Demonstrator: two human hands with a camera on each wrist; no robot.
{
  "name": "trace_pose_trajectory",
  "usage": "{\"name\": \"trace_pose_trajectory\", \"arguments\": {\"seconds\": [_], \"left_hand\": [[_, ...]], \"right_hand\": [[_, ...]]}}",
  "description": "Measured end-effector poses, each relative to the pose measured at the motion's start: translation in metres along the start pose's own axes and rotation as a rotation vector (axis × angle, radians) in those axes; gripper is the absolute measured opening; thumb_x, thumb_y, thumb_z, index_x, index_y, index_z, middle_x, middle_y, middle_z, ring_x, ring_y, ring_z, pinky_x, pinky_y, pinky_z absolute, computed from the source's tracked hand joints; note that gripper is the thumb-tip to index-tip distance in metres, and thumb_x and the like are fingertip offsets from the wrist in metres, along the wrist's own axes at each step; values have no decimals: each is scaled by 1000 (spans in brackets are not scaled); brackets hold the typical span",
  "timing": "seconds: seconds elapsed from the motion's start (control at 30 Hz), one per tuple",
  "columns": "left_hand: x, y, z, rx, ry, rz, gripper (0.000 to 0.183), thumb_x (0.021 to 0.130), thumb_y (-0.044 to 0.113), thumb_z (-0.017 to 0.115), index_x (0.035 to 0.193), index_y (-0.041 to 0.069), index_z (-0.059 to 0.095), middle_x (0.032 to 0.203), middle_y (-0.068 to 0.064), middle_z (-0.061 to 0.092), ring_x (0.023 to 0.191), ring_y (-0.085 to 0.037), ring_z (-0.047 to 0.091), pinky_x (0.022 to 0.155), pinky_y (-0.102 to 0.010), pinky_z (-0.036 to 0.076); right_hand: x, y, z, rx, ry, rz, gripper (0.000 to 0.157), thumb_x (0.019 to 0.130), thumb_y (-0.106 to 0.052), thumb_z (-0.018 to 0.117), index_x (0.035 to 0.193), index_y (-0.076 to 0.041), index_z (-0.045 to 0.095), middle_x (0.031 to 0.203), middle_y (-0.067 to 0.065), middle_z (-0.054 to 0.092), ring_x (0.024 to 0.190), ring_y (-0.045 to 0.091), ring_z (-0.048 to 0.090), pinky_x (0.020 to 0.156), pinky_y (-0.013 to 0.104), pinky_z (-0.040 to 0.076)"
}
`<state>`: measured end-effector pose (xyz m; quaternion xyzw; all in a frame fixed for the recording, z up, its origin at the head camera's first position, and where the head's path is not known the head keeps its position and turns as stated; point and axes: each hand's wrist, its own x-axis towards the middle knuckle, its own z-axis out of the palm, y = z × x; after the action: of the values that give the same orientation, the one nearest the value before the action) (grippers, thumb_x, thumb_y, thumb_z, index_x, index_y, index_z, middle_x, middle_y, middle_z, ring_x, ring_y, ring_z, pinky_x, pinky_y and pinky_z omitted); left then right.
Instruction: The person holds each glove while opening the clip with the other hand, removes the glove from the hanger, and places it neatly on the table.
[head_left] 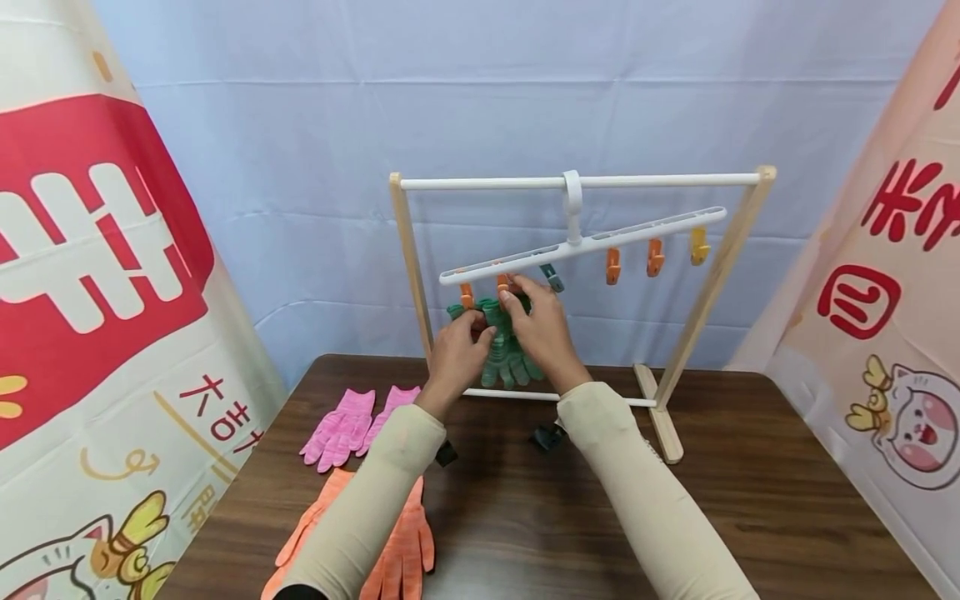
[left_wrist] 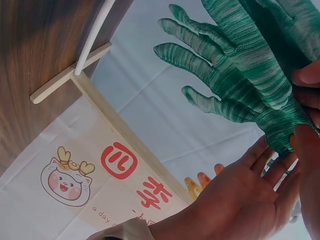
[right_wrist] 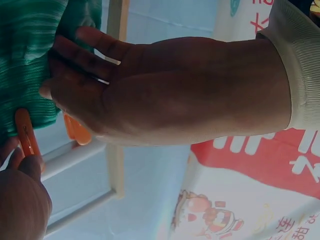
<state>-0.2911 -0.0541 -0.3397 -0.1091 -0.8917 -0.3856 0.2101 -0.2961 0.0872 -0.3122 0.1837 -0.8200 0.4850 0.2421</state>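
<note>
A pair of green striped knit gloves [head_left: 504, 354] hangs fingers down below the left end of a white clip hanger [head_left: 525, 260]. My left hand [head_left: 459, 350] pinches one green glove [left_wrist: 225, 75] near its cuff. With the thumb and fingers of my right hand [head_left: 546, 332], I pinch an orange clip [right_wrist: 27, 132], which overlaps the cuff edge in the right wrist view. Another orange clip [head_left: 467, 295] sits at the cuff nearer the hanger's left end. The hanger tilts, its left end lower.
The hanger hooks over a stand's top bar [head_left: 480, 183]. To the right hang a dark clip [head_left: 552, 277], orange clips [head_left: 612, 267] and a yellow clip [head_left: 699, 247]. Pink gloves [head_left: 341, 429] and orange gloves [head_left: 401, 550] lie on the table's left, partly behind my left sleeve. Black objects [head_left: 547, 437] lie near the stand.
</note>
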Motion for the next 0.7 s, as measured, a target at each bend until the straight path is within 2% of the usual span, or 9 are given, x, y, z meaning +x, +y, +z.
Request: {"name": "trace_pose_trajectory", "arguments": {"seconds": [0.23, 0.43, 0.7], "left_hand": [[0, 1, 2, -30, 22, -4, 15, 88, 30, 61, 93, 16, 59, 83, 4, 61, 75, -13, 55, 66, -31, 45], [-2, 1, 1, -71, 23, -18, 15, 88, 27, 61, 95, 14, 59, 84, 3, 62, 77, -13, 56, 68, -32, 45], [-3, 2, 1, -102, 21, -27, 15, 88, 24, 62, 96, 12, 58, 82, 2, 63, 77, -13, 57, 68, -31, 45]], "right_hand": [[2, -1, -1, 48, -20, 37, 41, 93, -34, 51, 129, -15, 51, 115, 2, 57, 109, 19, 50, 88, 40, 41], [3, -2, -1, 128, -41, 64, 39, 93, -35, 51, 126, -14, 54, 114, 1, 58, 104, 16, 53, 84, 39, 44], [6, -3, 1, 129, 14, 88, 37, 90, -37, 56, 121, -17, 59, 113, 0, 60, 103, 15, 53, 81, 36, 46]]}}
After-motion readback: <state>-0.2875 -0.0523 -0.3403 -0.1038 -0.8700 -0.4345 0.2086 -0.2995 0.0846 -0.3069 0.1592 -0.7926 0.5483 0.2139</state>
